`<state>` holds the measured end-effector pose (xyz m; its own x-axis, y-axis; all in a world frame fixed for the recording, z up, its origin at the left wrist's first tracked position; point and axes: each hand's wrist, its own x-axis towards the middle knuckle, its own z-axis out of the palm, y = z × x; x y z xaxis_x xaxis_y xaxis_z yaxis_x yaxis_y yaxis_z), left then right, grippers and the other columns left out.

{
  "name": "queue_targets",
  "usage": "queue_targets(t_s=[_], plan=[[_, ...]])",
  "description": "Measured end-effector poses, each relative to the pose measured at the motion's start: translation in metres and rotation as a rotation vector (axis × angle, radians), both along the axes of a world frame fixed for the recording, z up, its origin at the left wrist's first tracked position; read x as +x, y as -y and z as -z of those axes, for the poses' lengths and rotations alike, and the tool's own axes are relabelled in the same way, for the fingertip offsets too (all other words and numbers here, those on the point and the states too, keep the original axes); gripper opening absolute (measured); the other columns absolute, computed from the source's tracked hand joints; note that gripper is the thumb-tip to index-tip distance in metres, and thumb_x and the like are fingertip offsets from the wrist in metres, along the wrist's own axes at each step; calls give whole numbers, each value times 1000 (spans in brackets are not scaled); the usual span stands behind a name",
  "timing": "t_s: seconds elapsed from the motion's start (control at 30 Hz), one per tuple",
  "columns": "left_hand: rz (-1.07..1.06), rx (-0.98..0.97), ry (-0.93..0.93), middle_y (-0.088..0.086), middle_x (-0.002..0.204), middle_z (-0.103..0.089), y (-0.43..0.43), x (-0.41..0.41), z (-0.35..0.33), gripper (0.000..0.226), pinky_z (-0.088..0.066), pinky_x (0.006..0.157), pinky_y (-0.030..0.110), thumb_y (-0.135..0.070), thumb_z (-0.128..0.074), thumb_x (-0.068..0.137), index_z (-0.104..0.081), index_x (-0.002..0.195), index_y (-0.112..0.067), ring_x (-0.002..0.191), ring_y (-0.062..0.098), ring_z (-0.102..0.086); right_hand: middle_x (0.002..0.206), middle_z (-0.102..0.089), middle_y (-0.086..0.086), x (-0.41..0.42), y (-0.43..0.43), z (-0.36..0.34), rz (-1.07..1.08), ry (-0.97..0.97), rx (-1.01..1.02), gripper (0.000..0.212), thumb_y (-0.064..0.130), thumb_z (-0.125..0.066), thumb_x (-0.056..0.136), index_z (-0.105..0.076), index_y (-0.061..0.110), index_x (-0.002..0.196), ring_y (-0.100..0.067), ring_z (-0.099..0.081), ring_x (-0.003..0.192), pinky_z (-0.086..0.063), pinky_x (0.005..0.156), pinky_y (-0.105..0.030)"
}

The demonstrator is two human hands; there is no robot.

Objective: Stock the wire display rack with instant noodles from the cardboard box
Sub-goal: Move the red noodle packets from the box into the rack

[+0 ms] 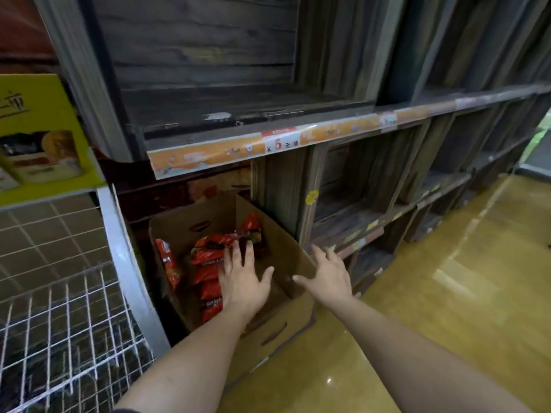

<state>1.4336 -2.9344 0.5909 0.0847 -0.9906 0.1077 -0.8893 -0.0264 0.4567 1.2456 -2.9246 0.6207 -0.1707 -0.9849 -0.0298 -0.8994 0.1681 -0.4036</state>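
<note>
Reaching toward the box, left hand and right hand splay fingers (tag: 5).

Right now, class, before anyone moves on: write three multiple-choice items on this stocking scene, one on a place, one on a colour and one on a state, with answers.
1. Where does the cardboard box stand? A on the floor beside the wire rack; B on a trolley; C inside the rack.
2. What colour are the noodle packets? A green; B red; C blue.
3. How is the left grip? A clenched on a packet; B open, fingers spread over the packets; C out of view.
Answers: 1 A, its base sits on the yellow floor; 2 B, red wrappers show in the box; 3 B, its fingers are straight and hold nothing.
</note>
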Motion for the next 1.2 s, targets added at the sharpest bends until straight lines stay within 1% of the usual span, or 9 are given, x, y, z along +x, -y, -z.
queue_targets(t_s=[0.2, 0.3, 0.47, 0.57, 0.67, 0.83, 0.97, 1.1, 1.2], plan=[[-161, 158, -125, 1, 172, 8, 36, 28, 27, 86, -17, 126, 50, -64, -45, 99, 1, 164, -32, 159, 30, 1, 159, -35, -9, 42, 57, 34, -98, 12, 172, 96, 65, -69, 82, -26, 28, 159, -32, -30, 147, -35, 117, -46], [-274, 354, -216, 3, 171, -10, 47, 39, 53, 86, -24, 125, 48, -64, -51, 96, -10, 164, -33, 156, 31, -17, 154, -44, -9, 61, 83, 57, -121, 121, 413, 92, 56, -74, 85, -32, 18, 157, -30, -43, 140, -43, 111, -40], [-379, 694, -322, 4, 140, -60, 42, 48, 83, 56, -48, 99, 30, -51, -62, 89, -57, 139, -27, 123, 25, -60, 124, -63, 0, 86, 112, 90, -387, 221, 800, 50, 35, -80, 84, -60, 16, 126, -16, -60, 107, -48, 94, -26], [-409, 832, -259, 3, 130, -68, 38, 50, 93, 60, -54, 95, 32, -56, -66, 78, -65, 129, -25, 113, 24, -66, 107, -65, -2, 103, 121, 124, -548, 214, 938, 20, 16, -75, 88, -63, 19, 105, -17, -66, 97, -55, 93, -33], [-398, 892, -158, 2, 134, -64, 34, 46, 95, 76, -53, 100, 37, -69, -65, 72, -60, 136, -29, 120, 26, -63, 85, -53, 2, 115, 118, 144, -620, 171, 1045, 14, 25, -65, 97, -51, 24, 94, -10, -52, 71, -50, 67, -26], [-387, 968, 139, 8, 139, -57, 34, 40, 103, 46, -51, 96, 43, -41, -60, 98, -54, 140, -23, 124, 28, -58, 99, -65, -10, 126, 117, 162, -569, 143, 1070, 28, 26, -65, 92, -57, 10, 115, -22, -62, 75, -50, 55, -28], [-400, 932, 140, 7, 134, -62, 33, 42, 105, 36, -54, 94, 42, -34, -60, 98, -60, 132, -23, 119, 28, -63, 84, -65, -6, 122, 124, 164, -485, 179, 1110, 25, 24, -77, 86, -59, 12, 99, -17, -59, 64, -49, 51, -27], [-451, 870, 91, 8, 131, -62, 33, 44, 100, 33, -54, 95, 41, -31, -58, 100, -59, 132, -22, 117, 28, -63, 98, -70, -3, 117, 125, 156, -398, 327, 1092, 42, 16, -87, 73, -63, 14, 106, -22, -68, 91, -57, 66, -32], [-502, 844, -21, 8, 130, -63, 34, 44, 93, 36, -55, 97, 40, -34, -60, 98, -60, 132, -21, 116, 28, -64, 108, -69, -4, 119, 123, 143, -379, 413, 1072, 46, 9, -85, 73, -63, 16, 113, -25, -65, 102, -59, 76, -36]])
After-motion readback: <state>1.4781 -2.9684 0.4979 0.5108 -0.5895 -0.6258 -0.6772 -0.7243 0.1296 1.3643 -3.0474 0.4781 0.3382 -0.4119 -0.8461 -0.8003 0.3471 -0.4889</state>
